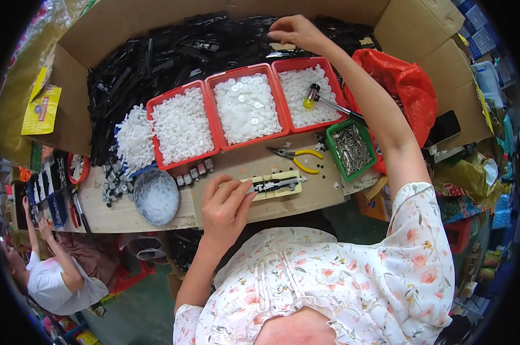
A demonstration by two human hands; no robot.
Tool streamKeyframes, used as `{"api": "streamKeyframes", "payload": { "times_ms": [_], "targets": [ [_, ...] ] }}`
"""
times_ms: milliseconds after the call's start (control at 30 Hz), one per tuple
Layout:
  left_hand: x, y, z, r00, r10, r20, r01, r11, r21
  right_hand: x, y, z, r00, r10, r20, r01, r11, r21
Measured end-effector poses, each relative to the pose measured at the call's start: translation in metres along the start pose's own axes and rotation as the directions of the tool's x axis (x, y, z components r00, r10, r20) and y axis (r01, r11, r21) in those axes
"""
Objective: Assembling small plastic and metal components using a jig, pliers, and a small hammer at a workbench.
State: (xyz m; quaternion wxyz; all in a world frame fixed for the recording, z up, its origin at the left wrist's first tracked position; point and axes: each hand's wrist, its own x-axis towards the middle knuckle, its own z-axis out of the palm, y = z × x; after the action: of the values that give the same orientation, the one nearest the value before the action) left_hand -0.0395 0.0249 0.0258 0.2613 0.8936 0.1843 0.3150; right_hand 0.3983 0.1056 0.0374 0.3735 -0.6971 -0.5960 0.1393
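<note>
My left hand [224, 210] is closed at the left end of a cream-coloured holder [286, 194]; whatever the fingertips grip is hidden. In that holder lies a narrow black plastic assembly [274, 185] with pale and metallic bits along it. Stretched to the far side, my right hand [294, 31] is over a heap of black plastic parts [174, 54]. Its fingers are curled together, and what they pinch is too small to make out. Pliers with yellow handles [306, 153] lie just beyond the holder.
Three red trays of white plastic pieces [245, 106] stand behind the holder. A green tray of metal pins [352, 146] is right, below a yellow-tipped screwdriver [334, 104]. A round bowl [156, 196] stands left. Cardboard walls [128, 26] enclose the heap. Another person [59, 276] works at far left.
</note>
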Motion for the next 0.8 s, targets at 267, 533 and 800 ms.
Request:
{"api": "streamKeyframes", "payload": {
  "times_ms": [267,533,800],
  "targets": [
    [0.004,-0.019,-0.007,0.999,-0.048,0.001,0.048,0.999,0.026,-0.010,0.075,-0.027,0.989,-0.091,0.116,0.146,0.705,-0.694],
    [0.011,-0.024,-0.008,0.998,-0.061,-0.014,0.062,0.997,0.047,0.011,0.076,-0.022,0.932,-0.225,0.285,0.363,0.559,-0.746],
    [0.024,-0.011,-0.014,0.994,-0.089,-0.066,0.080,0.990,-0.119,-0.060,-0.079,-0.043,0.968,0.001,-0.250,0.108,0.900,0.423]
  ]
}}
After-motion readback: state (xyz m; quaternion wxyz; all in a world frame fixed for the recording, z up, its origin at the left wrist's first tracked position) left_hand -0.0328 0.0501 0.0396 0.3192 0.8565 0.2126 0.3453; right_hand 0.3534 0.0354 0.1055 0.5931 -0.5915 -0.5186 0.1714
